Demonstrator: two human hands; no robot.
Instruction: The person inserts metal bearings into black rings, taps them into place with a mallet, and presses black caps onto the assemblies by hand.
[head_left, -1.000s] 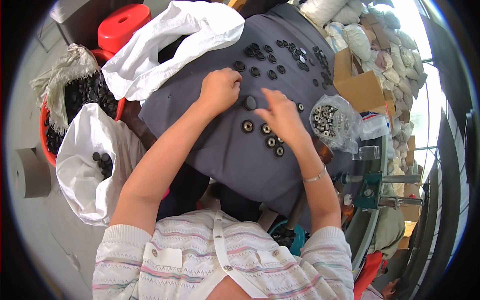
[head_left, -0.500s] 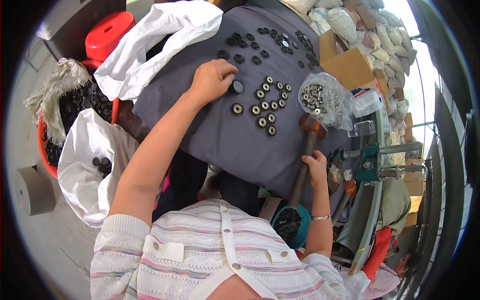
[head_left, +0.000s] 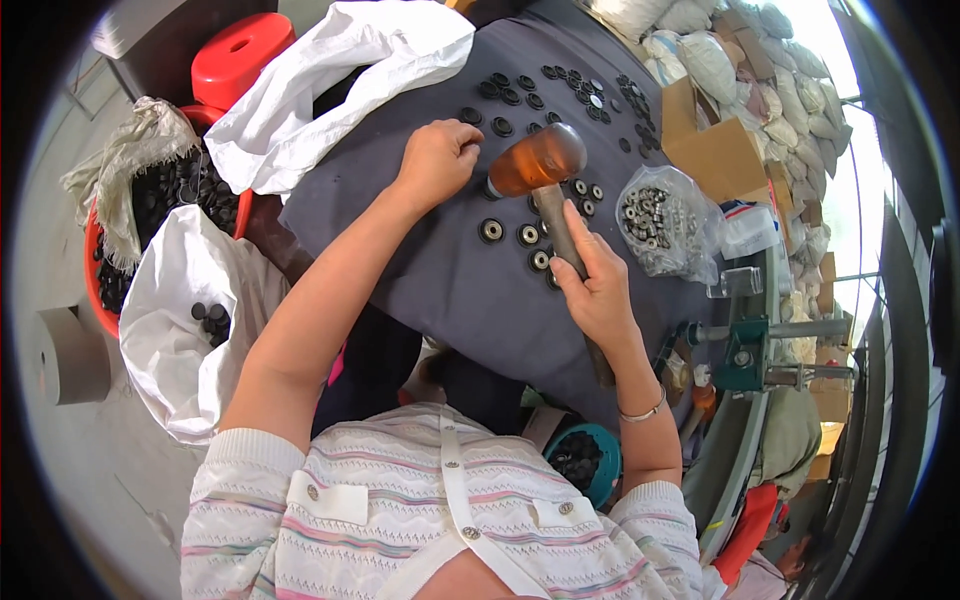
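Observation:
In my right hand is the wooden handle of a mallet with a translucent amber head. Its head is over the cloth-covered table, right beside my left hand. The fingers of my left hand are curled together, and whatever they may hold is hidden. Under the mallet head's lower left end a dark rim shows; the rest there is covered. Several round black pieces with metal centres lie near the mallet, some partly hidden by it and my right hand.
More black round pieces lie farther back. At right are a clear bag of metal parts, a cardboard box and a green vise. A white sack and red tub of black parts stand left; a teal bucket is below.
My right hand has lifted the mallet from the table's right side and swung it left, over the spot beside my left hand. My left hand stays nearly in place, fingers still curled.

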